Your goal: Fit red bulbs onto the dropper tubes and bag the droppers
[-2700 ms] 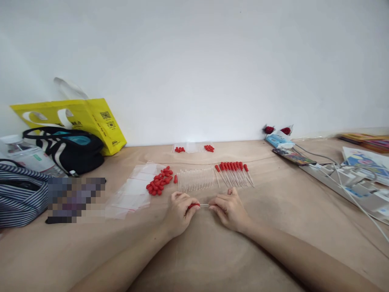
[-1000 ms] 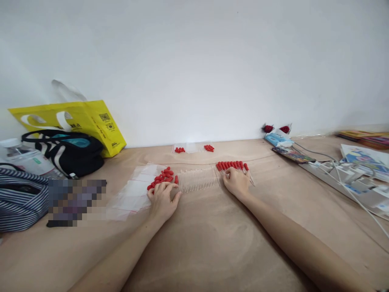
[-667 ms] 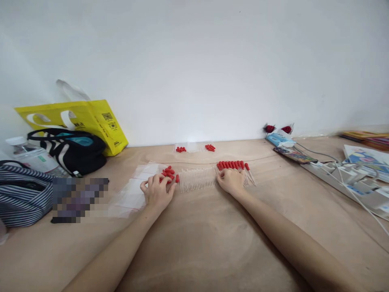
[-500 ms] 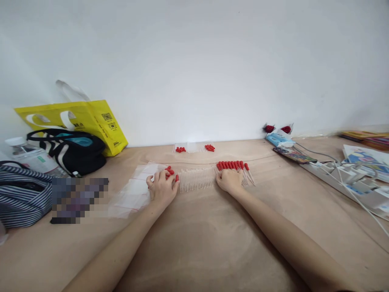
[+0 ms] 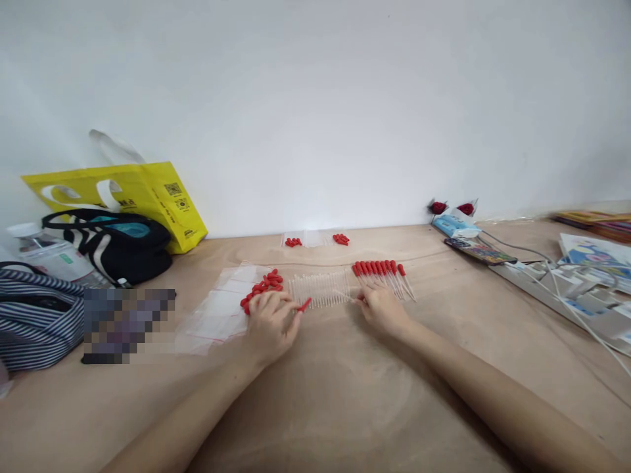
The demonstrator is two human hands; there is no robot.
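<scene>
My left hand [image 5: 273,325] is closed on a small red cap [image 5: 305,305], pinched between the fingertips and tilted up to the right. A pile of red caps [image 5: 266,282] lies just beyond that hand, by the clear zip bags [image 5: 217,305]. My right hand [image 5: 384,309] pinches a thin cotton swab [image 5: 344,295], its free end pointing left. Between the hands a row of pale cotton swabs [image 5: 315,290] lies side by side. Past my right hand, several swabs with red caps on their far ends [image 5: 377,268] are lined up.
Two small groups of red caps [image 5: 293,242] on clear bags lie near the wall. At left are a yellow bag [image 5: 182,210], a black pouch [image 5: 142,246] and a striped bag [image 5: 44,315]. A power strip [image 5: 576,302] with cables and a blue packet [image 5: 456,225] are at right.
My left hand has drawn back toward me from the pile with one red cap. My right hand has lifted a swab from the row and turned it to point left.
</scene>
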